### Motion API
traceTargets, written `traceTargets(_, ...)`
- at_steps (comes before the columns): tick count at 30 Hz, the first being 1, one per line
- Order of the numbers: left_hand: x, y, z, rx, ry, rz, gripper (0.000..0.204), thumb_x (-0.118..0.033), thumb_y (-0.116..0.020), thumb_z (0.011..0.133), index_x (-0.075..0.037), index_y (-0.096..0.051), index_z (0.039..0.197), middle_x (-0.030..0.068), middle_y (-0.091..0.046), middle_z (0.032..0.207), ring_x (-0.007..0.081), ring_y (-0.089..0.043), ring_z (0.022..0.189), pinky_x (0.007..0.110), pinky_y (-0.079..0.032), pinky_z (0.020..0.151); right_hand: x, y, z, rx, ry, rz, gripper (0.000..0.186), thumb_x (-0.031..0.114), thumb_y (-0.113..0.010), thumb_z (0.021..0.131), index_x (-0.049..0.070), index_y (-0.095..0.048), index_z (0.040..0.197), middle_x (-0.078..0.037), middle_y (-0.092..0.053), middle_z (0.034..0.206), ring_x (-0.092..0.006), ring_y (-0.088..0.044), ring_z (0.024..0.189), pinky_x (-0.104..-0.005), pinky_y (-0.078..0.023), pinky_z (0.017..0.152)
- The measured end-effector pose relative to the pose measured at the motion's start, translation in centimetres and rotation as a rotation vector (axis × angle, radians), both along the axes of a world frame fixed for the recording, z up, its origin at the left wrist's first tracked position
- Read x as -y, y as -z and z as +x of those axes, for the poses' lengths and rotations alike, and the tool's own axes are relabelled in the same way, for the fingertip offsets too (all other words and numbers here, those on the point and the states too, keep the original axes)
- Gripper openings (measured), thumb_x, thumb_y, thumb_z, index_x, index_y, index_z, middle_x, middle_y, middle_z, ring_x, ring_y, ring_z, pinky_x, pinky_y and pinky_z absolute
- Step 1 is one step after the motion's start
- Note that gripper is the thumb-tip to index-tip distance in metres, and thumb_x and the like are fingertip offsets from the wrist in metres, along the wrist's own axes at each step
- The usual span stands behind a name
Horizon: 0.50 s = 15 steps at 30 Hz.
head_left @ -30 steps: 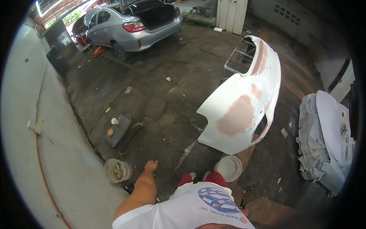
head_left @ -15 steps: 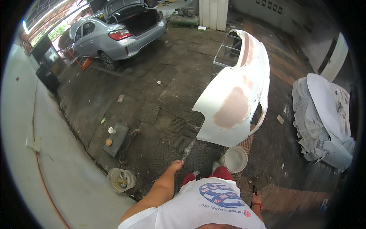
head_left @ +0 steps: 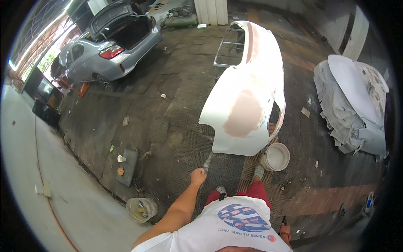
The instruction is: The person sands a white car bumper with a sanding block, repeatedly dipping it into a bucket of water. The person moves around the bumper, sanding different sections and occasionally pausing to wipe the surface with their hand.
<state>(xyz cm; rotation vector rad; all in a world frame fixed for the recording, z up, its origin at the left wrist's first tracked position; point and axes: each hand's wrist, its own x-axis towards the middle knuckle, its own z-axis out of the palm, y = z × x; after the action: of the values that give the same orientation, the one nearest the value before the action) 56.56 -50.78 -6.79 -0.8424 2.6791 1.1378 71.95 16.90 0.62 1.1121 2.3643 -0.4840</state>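
My left hand [head_left: 198, 176] is held out in front of me at the end of a bent arm, its fingers curled closed; what they hold, if anything, is too small to make out. Low at my right side, my right hand [head_left: 285, 229] grips a small black object [head_left: 284, 220] whose kind does not show. Ahead of me a white car bumper [head_left: 218, 96] with a pinkish-brown patch [head_left: 244, 115] rests on a metal frame stand [head_left: 226, 43]; neither hand touches it. A bucket of cloudy liquid [head_left: 278, 157] stands by the bumper's near end, beside my foot.
Left of me stand a second bucket [head_left: 142, 210] and a dark board [head_left: 130, 164] with a white cup [head_left: 121, 158] on it. A silver car [head_left: 96, 54] with its boot raised is at the far left. Paper-covered panels [head_left: 342, 105] lie at right.
My view has shifted, and the bumper and the silver car now appear higher and further left. The bucket by my foot appears further ahead and to the right. My left hand reaches slightly further forward.
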Motion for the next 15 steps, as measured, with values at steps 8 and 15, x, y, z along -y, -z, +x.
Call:
traceTargets(8, -13.7, -19.1, -24.0, -0.416, 0.706, -0.08, 0.107, -0.041, -0.086, 0.095, -0.012, -0.028, 0.181, 0.0256, -0.03, 0.184, 0.0494, -0.028, 0.169, 0.056, -0.027, 0.138, -1.9, 4.0, -1.0, -0.153, 0.258, -0.006, 0.062, 0.038, -0.068, 0.109, -0.008, -0.062, 0.149, -0.036, -0.067, 0.149, -0.0504, -0.064, 0.143, -0.0524, -0.049, 0.121)
traceTargets(15, -21.2, -28.7, -48.0, -0.581, 0.927, -0.478, 0.088, -0.047, -0.089, 0.095, -0.009, -0.054, 0.167, 0.025, -0.047, 0.175, 0.0431, -0.038, 0.166, 0.055, -0.029, 0.137, -7.3, 9.7, -11.9, -0.286, 0.456, -0.427, 0.076, 0.059, -0.064, 0.112, -0.007, -0.064, 0.149, -0.023, -0.073, 0.134, -0.0359, -0.069, 0.119, -0.0463, -0.053, 0.1)
